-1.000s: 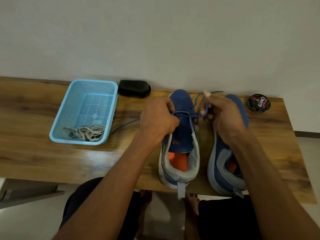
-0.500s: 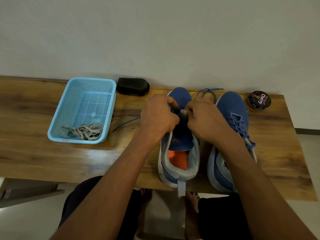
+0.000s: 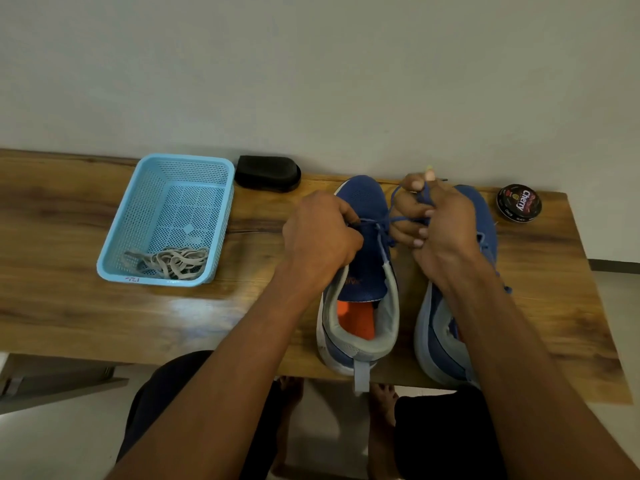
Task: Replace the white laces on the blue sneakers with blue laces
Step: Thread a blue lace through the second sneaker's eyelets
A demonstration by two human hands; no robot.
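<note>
A wooden surface (image 3: 69, 306) runs along a plain pale wall, with two blue sneakers standing side by side at its near edge, toes toward the wall. Half a second ago both hands met over the tongue of the left sneaker (image 3: 360, 271); now the right hand (image 3: 440, 223) has drawn away to the right and up, its fingers (image 3: 420, 216) curled round the blue lace (image 3: 398, 219), which is stretched taut across the left sneaker's eyelets. The left hand (image 3: 320, 237) has stayed at that sneaker's left edge, fingers curled and pinching the lace's other side. The right hand and forearm now cover most of the right sneaker (image 3: 485, 223), which showed more fully before.

A light blue basket (image 3: 114, 251) sits well to the left, holding the pale removed laces (image 3: 173, 261) in its near end. A black pad (image 3: 268, 173) lies just beside the basket's far corner, and a round polish tin (image 3: 518, 203) stands near the right sneaker's toe.
</note>
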